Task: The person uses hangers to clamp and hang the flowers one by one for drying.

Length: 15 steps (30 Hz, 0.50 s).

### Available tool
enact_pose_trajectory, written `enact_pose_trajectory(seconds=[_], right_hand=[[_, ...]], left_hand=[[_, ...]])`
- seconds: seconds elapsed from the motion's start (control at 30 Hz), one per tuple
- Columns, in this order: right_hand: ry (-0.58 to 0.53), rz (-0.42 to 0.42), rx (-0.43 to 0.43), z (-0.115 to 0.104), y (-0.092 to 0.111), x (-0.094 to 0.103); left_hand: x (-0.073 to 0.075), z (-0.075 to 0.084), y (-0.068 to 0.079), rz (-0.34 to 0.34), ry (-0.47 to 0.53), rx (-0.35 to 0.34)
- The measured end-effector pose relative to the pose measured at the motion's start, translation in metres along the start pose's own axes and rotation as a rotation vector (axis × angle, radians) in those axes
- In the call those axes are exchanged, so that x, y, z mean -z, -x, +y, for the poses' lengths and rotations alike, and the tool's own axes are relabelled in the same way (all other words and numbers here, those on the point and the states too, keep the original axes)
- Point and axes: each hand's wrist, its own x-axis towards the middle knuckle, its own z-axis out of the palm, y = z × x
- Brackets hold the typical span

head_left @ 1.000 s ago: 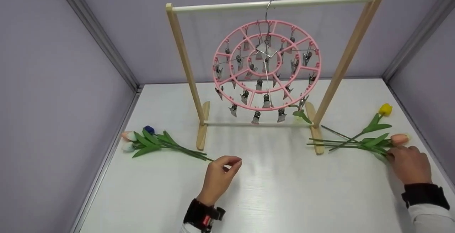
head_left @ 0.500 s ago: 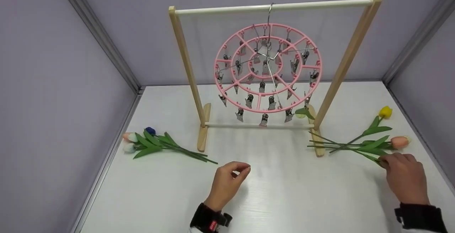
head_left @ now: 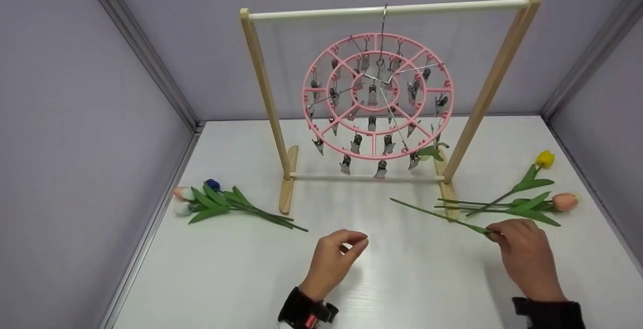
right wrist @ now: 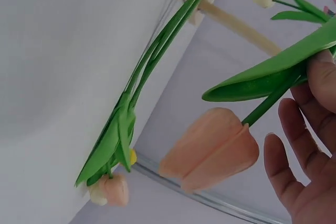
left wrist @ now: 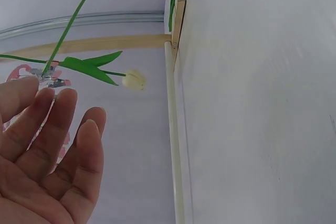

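My right hand pinches a peach tulip by its stem and leaf, above the table's right side. The green stem points left and the bloom hangs below the fingers in the right wrist view. My left hand hovers over the table's middle, thumb and forefinger loosely curved toward each other, holding nothing. A pink round clip hanger hangs from the rack's top bar. From a clip at its right edge hangs a pale tulip. Several other clips dangle with nothing in them.
A wooden rack stands at the back. Left on the table lies a bunch of tulips with blue, white and peach blooms. A yellow tulip and a peach one lie at right. Grey walls enclose the table.
My right hand has drawn a tulip leftward out of the right-hand pile. My left hand has shifted slightly right and nearer. The hanger has turned a little.
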Motion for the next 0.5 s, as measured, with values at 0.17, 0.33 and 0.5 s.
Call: enact_pose_trajectory(seconds=[0.17,0.33,0.5], right_hand=[[-0.104,-0.04,-0.057,-0.03,-0.008,-0.009],[-0.152,-0.039,-0.096,-0.05,-0.013,-0.017],[-0.222,-0.06,-0.144,-0.067,-0.018,-0.027]], left_hand=[[-0.005,0.012,-0.004,0.003,0.04,-0.045],[-0.011,0.026,-0.01,0.013,0.074,-0.108],[-0.015,0.038,-0.021,0.05,0.128,-0.144]])
